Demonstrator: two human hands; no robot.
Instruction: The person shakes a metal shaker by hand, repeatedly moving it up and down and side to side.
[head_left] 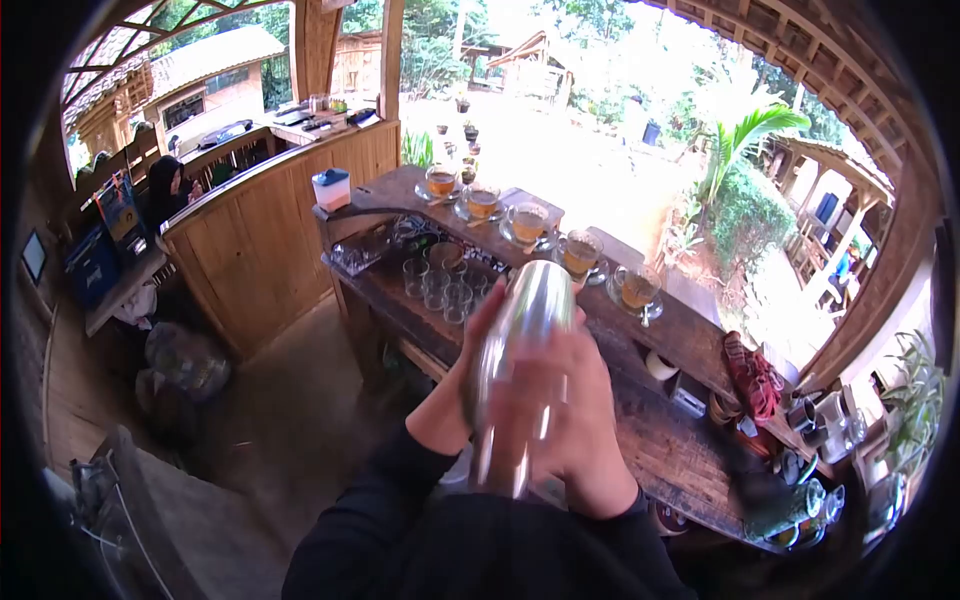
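Note:
A shiny metal cocktail shaker (540, 290) is held up in front of my chest, tilted, its far end toward the counter. My right hand (570, 400) wraps round its near side, with fingers blurred across the metal. On the other side my left hand (455, 390) grips it too, mostly hidden behind the shaker. Beyond it, several glass cups of amber drink stand on saucers along the raised wooden shelf (405, 183), among them one cup (527, 222) just past the shaker. Several clear drinking glasses (435, 290) are grouped on the lower counter to the left.
A lidded plastic tub (331, 188) stands at the shelf's left end. Red patterned cloth (752, 375) lies at the right, near glass jugs (800, 505). A wooden partition (270, 220) rises at left, with a person (168, 185) seated behind. Plastic bags (187, 360) rest on the floor.

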